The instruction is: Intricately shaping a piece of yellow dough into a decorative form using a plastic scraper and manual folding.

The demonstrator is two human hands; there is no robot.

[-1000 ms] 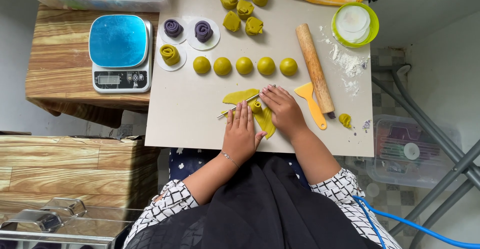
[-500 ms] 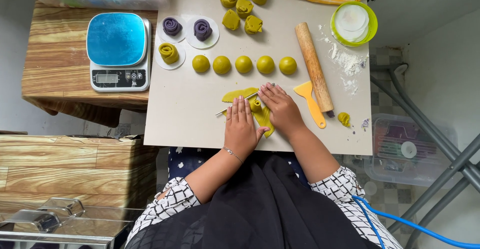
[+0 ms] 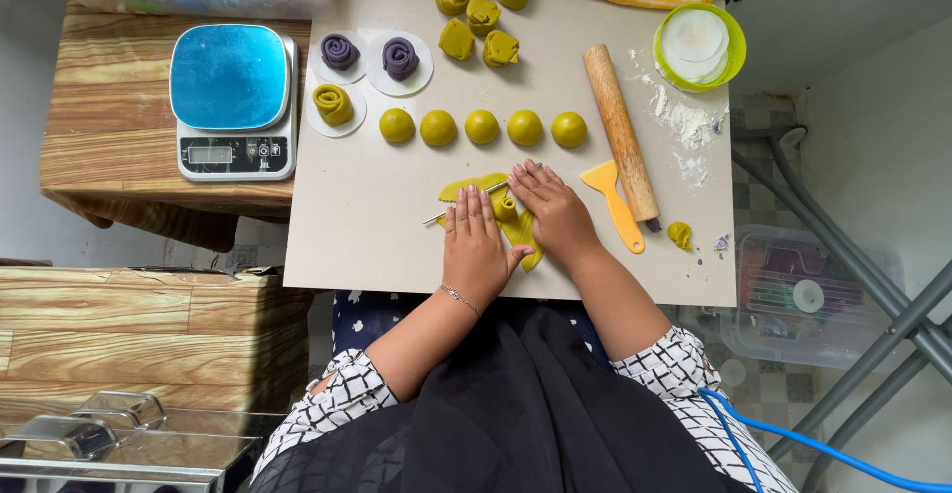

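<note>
At the frame's centre, a flattened strip of yellow-green dough [image 3: 474,186] is pressed by the left hand [image 3: 477,247] and right hand [image 3: 555,212], palms down. Fingers are held flat and together, gripping nothing; a thin metal skewer [image 3: 458,204] lies beneath them.

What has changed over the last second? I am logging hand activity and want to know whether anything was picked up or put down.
Almost nothing. The left hand and right hand stay flat on the flattened green dough, fingers shifting only slightly; nothing was picked up or let go. The thin metal stick, rolling pin, yellow scraper, five dough balls and scale lie as before.
</note>
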